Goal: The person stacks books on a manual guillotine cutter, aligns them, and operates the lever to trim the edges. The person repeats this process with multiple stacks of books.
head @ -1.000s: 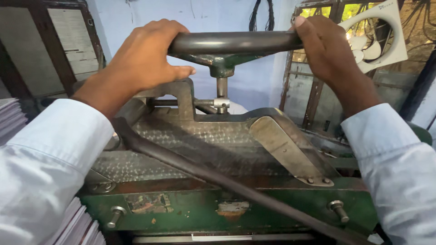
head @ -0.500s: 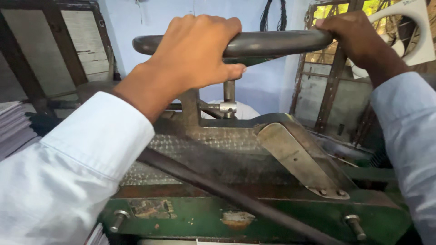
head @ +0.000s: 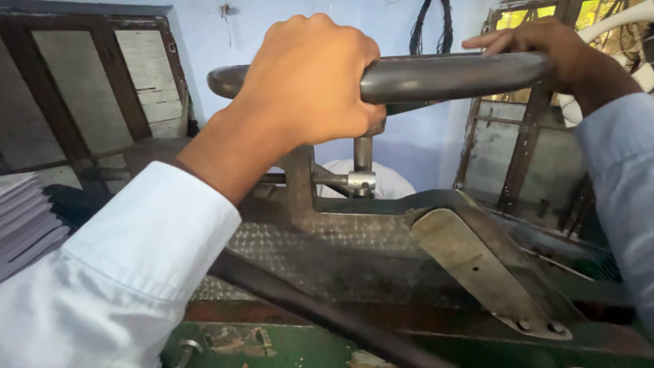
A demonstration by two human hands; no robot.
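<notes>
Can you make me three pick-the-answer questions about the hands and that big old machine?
1. Where is the left hand?
A. on the handwheel
B. on the paper stack
C. in a pocket

2. What colour is the machine's lower frame?
A. yellow
B. green
C. pink

3. How does the right hand sit on the handwheel?
A. shut in a fist far from it
B. resting on its far end, fingers stretched
C. under the frame

Answers: A, its fingers wrap the grey rim; B, chipped green paint shows; B, it lies over the rim's end.
</notes>
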